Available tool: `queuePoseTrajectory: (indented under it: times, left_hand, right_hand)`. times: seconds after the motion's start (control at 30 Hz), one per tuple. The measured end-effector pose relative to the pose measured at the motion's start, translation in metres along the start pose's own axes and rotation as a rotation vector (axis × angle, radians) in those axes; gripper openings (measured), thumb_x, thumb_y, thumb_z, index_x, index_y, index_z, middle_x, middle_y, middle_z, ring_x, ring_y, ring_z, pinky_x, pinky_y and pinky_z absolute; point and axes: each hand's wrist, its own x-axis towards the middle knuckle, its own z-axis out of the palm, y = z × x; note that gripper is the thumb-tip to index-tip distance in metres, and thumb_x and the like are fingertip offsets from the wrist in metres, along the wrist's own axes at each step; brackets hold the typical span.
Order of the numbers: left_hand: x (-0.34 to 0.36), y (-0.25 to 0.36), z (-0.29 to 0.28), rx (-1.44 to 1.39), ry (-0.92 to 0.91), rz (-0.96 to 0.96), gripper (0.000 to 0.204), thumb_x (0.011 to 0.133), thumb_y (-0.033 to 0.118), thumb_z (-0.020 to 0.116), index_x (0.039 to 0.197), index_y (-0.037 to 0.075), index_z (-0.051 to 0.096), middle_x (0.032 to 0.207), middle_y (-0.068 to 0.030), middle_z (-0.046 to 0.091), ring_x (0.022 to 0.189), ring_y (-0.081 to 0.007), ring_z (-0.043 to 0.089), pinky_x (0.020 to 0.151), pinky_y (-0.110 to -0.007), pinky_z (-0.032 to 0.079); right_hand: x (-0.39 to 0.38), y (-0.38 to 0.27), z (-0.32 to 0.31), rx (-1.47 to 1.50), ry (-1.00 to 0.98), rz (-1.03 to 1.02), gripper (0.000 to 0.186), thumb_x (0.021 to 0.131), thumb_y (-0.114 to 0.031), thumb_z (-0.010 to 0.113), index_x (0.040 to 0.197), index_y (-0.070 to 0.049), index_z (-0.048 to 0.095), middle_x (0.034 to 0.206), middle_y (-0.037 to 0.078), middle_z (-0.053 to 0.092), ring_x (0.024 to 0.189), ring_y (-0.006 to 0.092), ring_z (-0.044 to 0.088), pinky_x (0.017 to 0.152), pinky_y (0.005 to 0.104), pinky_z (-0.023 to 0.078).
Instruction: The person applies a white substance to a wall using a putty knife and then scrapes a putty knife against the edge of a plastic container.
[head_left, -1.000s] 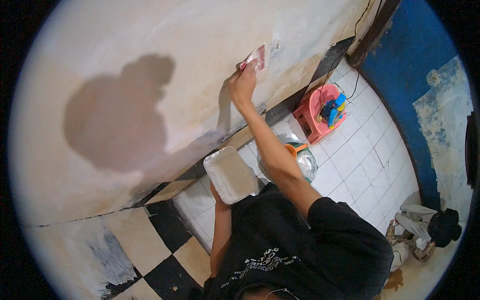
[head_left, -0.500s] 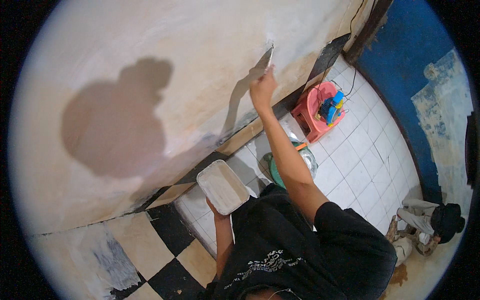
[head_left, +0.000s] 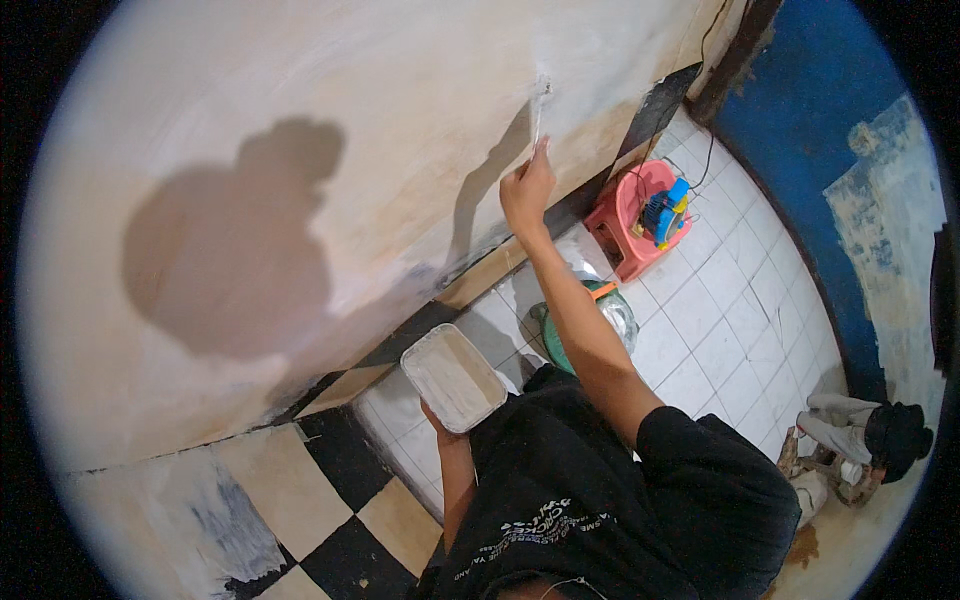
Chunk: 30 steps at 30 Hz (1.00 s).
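Observation:
My right hand (head_left: 527, 192), its fingers closed, grips a slim whitish tool (head_left: 537, 120). I cannot tell whether this is a brush or a scraper. Its tip meets the pale, patchy wall (head_left: 400, 110) beside a small rough mark (head_left: 544, 86). Lower down, my left hand (head_left: 440, 422) holds a rectangular plastic tub (head_left: 455, 378) from its near side. The tub is tilted, with pale residue inside. Part of the left hand is hidden behind it.
A pink stool (head_left: 635, 215) bearing a blue and yellow device stands by the wall on white floor tiles (head_left: 700, 310). A green container (head_left: 556, 340) sits partly behind my right forearm. Checkered tiles (head_left: 345, 455) lie lower left, a blue surface (head_left: 800, 110) right.
The slim tool has turned to a more upright angle, and my right hand has shifted slightly down. The tub has moved a little right and down with my left hand.

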Motion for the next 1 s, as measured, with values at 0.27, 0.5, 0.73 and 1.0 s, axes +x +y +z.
queuePoseTrajectory:
  times: [0.27,0.5,0.73,1.0]
  left_hand:
    - [0.007,-0.007,-0.008,0.086,-0.046,0.011,0.059,0.087,0.046,0.045,0.135,0.012,0.037,0.132,-0.01,0.047,0.117,-0.0318,0.048,0.096,-0.05,0.041]
    - [-0.009,0.005,0.001,-0.042,-0.094,0.034,0.057,0.091,0.045,0.039,0.134,0.007,0.038,0.129,-0.0125,0.049,0.113,-0.031,0.052,0.095,-0.047,0.044]
    - [-0.009,0.0,-0.013,0.008,-0.014,0.05,0.06,0.088,0.047,0.043,0.135,0.011,0.037,0.133,-0.011,0.045,0.117,-0.0324,0.048,0.097,-0.05,0.041]
    - [-0.011,0.007,0.014,0.002,-0.075,0.05,0.055,0.091,0.044,0.038,0.131,0.006,0.041,0.127,-0.0128,0.051,0.112,-0.03,0.053,0.093,-0.045,0.046]
  right_hand:
    - [-0.098,-0.043,0.045,0.193,-0.213,-0.067,0.048,0.074,0.007,0.045,0.122,0.007,0.043,0.099,0.029,0.056,0.088,0.0444,0.055,0.074,0.0453,0.044]
    - [-0.055,-0.016,-0.006,-0.015,-0.094,-0.024,0.053,0.071,0.007,0.046,0.124,0.007,0.046,0.084,0.027,0.06,0.07,0.0386,0.058,0.063,0.042,0.046]
    - [-0.002,0.022,0.055,0.022,0.095,-0.178,0.035,0.072,0.003,0.049,0.107,0.008,0.052,0.077,0.024,0.054,0.071,0.0398,0.053,0.061,0.0446,0.042]
    - [-0.137,-0.04,0.007,0.277,-0.319,0.105,0.023,0.073,0.009,0.042,0.091,0.008,0.056,0.087,0.024,0.06,0.071,0.028,0.061,0.066,0.0377,0.049]
